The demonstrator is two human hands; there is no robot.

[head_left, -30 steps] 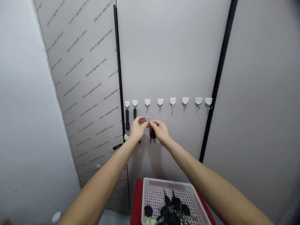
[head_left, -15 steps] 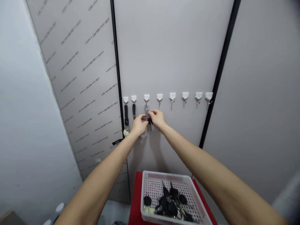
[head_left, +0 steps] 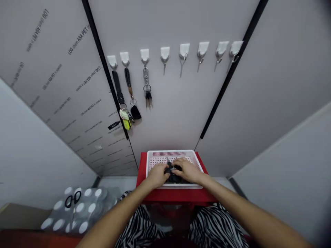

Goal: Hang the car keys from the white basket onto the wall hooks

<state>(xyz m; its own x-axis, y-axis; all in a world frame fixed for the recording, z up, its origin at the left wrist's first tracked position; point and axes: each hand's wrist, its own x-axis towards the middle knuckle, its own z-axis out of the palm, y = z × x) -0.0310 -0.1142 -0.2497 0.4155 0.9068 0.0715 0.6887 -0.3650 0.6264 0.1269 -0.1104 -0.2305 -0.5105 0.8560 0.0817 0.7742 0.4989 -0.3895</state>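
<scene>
Both hands are down in a white plastic basket (head_left: 170, 152), at a pile of black-headed keys (head_left: 173, 177). My left hand (head_left: 158, 175) comes in from the left, thumb and fingers curled onto the keys. From the right, my right hand (head_left: 188, 170) closes its fingers and thumb on keys of the same pile. The fingers partly hide which keys are held. On the wall, a grey strap keychain (head_left: 146, 76) hangs from the third hook (head_left: 144, 55), with several small keys (head_left: 148, 98) on its ring.
A black strap keychain (head_left: 118, 88) and a braided keychain (head_left: 128, 81) hang on the two leftmost hooks. Several bare white hooks (head_left: 164, 54) continue rightward. Under the basket is a red stool (head_left: 178, 195). Scissors (head_left: 73, 199) lie on wrapped bottles (head_left: 85, 208) at lower left.
Both hands have left the grey keychain hanging on its hook and moved down into the basket of keys. The view has tilted downward.
</scene>
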